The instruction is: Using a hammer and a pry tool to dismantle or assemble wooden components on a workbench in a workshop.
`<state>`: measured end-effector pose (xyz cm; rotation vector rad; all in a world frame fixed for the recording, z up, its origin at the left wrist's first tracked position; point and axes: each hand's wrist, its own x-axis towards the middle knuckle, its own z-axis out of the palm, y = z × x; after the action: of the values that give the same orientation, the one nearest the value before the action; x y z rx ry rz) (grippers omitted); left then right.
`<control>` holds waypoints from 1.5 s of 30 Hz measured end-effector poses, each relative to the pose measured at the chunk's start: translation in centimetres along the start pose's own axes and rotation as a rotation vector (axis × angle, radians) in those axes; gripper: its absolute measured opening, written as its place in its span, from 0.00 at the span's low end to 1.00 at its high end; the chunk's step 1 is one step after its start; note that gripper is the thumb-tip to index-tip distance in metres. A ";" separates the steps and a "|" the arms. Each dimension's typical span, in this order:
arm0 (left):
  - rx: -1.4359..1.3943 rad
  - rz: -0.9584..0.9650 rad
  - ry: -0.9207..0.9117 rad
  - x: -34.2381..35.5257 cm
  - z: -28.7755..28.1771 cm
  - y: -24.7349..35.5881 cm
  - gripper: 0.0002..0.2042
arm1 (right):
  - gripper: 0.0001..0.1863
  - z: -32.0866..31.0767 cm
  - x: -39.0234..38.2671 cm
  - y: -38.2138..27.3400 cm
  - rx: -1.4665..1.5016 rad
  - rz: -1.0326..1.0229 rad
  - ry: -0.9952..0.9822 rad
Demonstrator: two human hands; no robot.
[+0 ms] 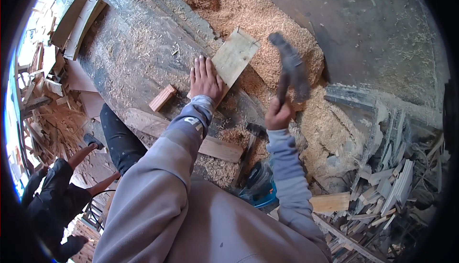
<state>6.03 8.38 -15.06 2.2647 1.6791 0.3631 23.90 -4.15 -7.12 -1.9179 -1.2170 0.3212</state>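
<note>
I'm bracing the board [235, 57] with left hand [206, 82] flat, right hand [279, 114] clamping the hammer [292, 64] right of it, blurred, probably hammering, next blow needing square aim.

Woodworking shop, by all signs. Big heap of wood shavings [282, 21] along the far right side of a worn, dust-strewn desk [143, 48]. Two curved timber pieces [86, 26] at its far left corner. Scrap wood [48, 86] littering the ground past the left edge; more slats and offcuts [387, 191] jumbled at lower right. Hammer [290, 64], motion-blurred, beside a flat board [236, 55] with what look like nails at its far end.
</note>
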 end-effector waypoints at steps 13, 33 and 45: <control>0.009 0.175 -0.088 -0.4 0.0 -2.9 0.34 | 0.20 1.0 -4.7 -3.1 0.589 0.739 0.125; -0.024 0.253 -0.224 -0.3 -2.2 -0.4 0.52 | 0.22 2.5 -6.8 0.3 0.449 0.731 0.098; 0.083 0.352 -0.223 -0.9 -2.5 -2.0 0.43 | 0.23 0.9 -3.9 -1.7 0.448 0.594 0.198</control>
<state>3.08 8.31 -13.52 2.5549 1.2089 0.1100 20.38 -6.62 -7.20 -1.8138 -0.3771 0.6356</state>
